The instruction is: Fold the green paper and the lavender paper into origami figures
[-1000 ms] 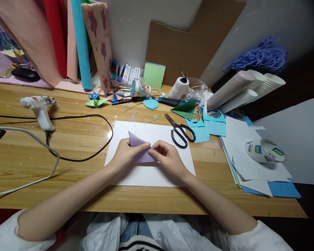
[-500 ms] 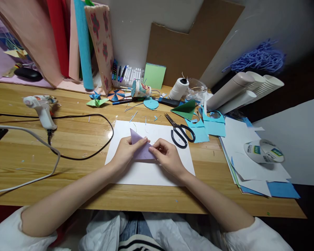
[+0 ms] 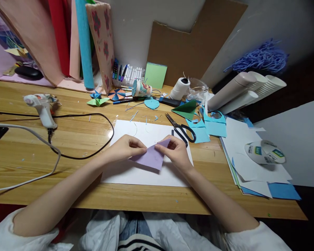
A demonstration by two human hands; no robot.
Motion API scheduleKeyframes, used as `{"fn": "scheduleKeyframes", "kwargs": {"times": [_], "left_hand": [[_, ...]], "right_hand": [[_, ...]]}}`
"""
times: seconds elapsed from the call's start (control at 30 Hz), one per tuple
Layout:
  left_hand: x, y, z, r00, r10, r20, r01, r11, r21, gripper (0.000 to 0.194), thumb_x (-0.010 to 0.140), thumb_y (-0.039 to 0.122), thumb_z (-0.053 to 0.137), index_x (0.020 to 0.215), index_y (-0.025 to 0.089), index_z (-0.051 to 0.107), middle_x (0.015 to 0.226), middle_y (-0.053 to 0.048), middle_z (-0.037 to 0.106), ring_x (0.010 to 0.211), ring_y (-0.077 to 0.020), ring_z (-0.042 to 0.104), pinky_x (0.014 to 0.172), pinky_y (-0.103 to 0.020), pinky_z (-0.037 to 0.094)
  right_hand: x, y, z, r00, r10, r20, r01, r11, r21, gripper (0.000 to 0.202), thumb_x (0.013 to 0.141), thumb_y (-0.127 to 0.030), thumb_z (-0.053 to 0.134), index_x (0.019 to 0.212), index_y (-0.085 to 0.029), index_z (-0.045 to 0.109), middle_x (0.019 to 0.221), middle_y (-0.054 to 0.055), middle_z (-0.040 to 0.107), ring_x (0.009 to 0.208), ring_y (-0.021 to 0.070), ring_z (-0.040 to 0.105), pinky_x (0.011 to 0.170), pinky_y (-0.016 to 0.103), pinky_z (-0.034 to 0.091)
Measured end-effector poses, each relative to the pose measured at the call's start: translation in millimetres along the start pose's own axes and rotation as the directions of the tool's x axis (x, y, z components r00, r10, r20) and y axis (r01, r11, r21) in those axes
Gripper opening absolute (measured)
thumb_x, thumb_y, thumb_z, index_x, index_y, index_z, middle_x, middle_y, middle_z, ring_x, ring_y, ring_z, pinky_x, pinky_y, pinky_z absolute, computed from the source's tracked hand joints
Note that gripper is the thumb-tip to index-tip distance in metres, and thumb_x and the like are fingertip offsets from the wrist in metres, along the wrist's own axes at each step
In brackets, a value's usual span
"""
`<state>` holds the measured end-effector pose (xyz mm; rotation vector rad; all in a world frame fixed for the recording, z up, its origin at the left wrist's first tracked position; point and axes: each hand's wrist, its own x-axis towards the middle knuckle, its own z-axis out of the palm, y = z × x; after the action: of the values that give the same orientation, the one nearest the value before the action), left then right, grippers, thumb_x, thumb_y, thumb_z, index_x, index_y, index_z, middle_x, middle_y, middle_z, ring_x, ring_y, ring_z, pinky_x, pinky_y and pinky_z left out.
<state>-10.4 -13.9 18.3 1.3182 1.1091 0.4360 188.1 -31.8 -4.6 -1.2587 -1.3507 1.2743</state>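
Observation:
A folded purple paper [image 3: 149,157] is held above a white sheet [image 3: 143,177] on the wooden table. My left hand [image 3: 125,148] pinches its upper left edge between thumb and fingers. At the upper right corner, my right hand [image 3: 176,152] grips the same paper, thumb in front and fingers partly hidden behind it. Black-handled scissors [image 3: 182,129] lie open just beyond my right hand, partly over the white sheet.
A glue gun [image 3: 43,111] and its black cable are at the left. Behind stand markers [image 3: 131,74], a thread spool [image 3: 179,88] and a green folded paper [image 3: 185,110]. Stacked papers [image 3: 251,157] with a tape roll [image 3: 264,152] are at the right.
The purple paper has been turned, its point now toward the upper right. My left hand has shifted its hold to the upper left edge, and my right hand has moved slightly right.

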Motion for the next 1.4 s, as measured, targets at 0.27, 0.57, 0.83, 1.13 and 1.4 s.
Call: {"fn": "scheduleKeyframes", "kwargs": {"times": [0.27,0.57,0.83,1.13,1.4], "left_hand": [[1,-9,14.0,0.993,0.048,-0.107,-0.051,0.998,-0.031,0.018,0.068,0.028,0.063,0.068,0.011,0.068,0.063,-0.004,0.065,0.057,-0.0118,0.055,0.055,-0.022,0.04],[2,-2,12.8,0.99,0.003,-0.141,-0.02,0.993,-0.116,0.009,0.062,0.019,0.064,0.058,0.011,0.065,0.053,0.001,0.061,0.05,-0.0086,0.051,0.052,-0.02,0.038],[8,-4,-7.2,0.937,-0.106,-0.332,0.004,0.957,-0.291,0.021,0.066,0.03,0.067,0.074,0.011,0.068,0.067,-0.004,0.068,0.058,-0.011,0.059,0.059,-0.023,0.045],[3,-6,15.6,0.994,0.025,0.11,0.003,0.968,-0.253,0.029,0.077,0.038,0.056,0.065,0.012,0.063,0.059,0.0,0.055,0.059,-0.0103,0.05,0.058,-0.021,0.037],[6,-11,23.8,0.998,0.047,0.032,-0.041,0.986,-0.16,0.03,0.077,0.029,0.049,0.053,0.013,0.056,0.048,0.003,0.048,0.046,-0.0072,0.043,0.049,-0.02,0.033]], "right_hand": [[-5,3,5,0.988,0.014,0.151,-0.011,1.0,-0.02,0.024,0.08,-0.037,0.058,0.068,-0.016,0.054,0.064,-0.001,0.051,0.058,0.0105,0.047,0.052,0.022,0.037],[-4,2,0,0.99,-0.092,-0.102,0.084,0.993,-0.086,0.021,0.076,-0.034,0.061,0.069,-0.015,0.06,0.064,0.001,0.057,0.055,0.0116,0.05,0.047,0.022,0.036],[28,5,-61,0.836,-0.2,-0.512,0.205,0.978,-0.049,0.028,0.072,-0.041,0.066,0.066,-0.016,0.056,0.059,-0.002,0.052,0.052,0.0096,0.046,0.048,0.021,0.037],[2,5,-11,0.998,-0.009,-0.063,0.012,0.999,0.053,0.025,0.073,-0.039,0.064,0.069,-0.015,0.057,0.063,0.0,0.055,0.055,0.011,0.049,0.047,0.022,0.039],[2,2,-6,0.997,-0.038,-0.068,0.033,0.997,-0.065,0.024,0.076,-0.037,0.06,0.069,-0.014,0.058,0.064,0.001,0.055,0.058,0.012,0.048,0.05,0.023,0.037]]}}
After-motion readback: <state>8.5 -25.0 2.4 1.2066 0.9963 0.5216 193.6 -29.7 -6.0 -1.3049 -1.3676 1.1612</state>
